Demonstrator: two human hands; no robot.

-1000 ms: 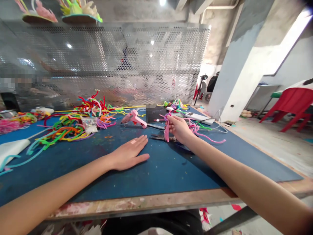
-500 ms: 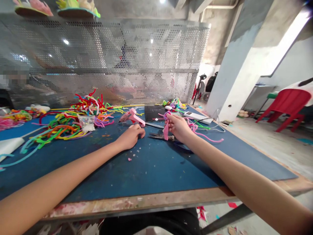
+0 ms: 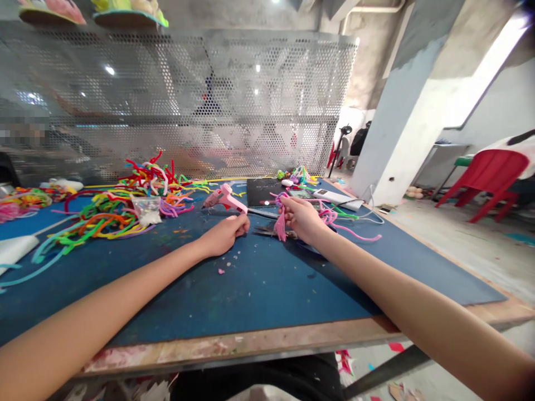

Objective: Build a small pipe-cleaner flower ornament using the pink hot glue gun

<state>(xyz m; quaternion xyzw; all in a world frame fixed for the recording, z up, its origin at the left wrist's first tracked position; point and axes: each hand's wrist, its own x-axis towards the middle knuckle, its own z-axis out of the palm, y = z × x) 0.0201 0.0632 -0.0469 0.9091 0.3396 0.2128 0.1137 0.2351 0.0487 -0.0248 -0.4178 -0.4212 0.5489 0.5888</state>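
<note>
My right hand (image 3: 304, 218) pinches a pink tasselled piece (image 3: 281, 224), its strands hanging above the scissors (image 3: 267, 231) on the blue mat. Just left of it, my left hand (image 3: 228, 233) is closed with its fingertips together near the mat; whatever it may hold is too small to make out. Beyond that hand lies a pink glue gun (image 3: 225, 197). Pink fuzzy stems (image 3: 355, 233) lie past my right hand. A small pink scrap (image 3: 221, 272) and clear bits are on the mat near my left wrist.
Colourful fuzzy stems (image 3: 100, 217) with a clear bag (image 3: 147, 210) are piled at the left. A black box (image 3: 261, 192) and a white power strip (image 3: 337, 199) sit toward the back. A perforated metal screen (image 3: 175, 111) stands behind the table.
The pink tassel has swung a little to the left and its strands have spread. My left fingers have drawn closer together. The view has shifted slightly.
</note>
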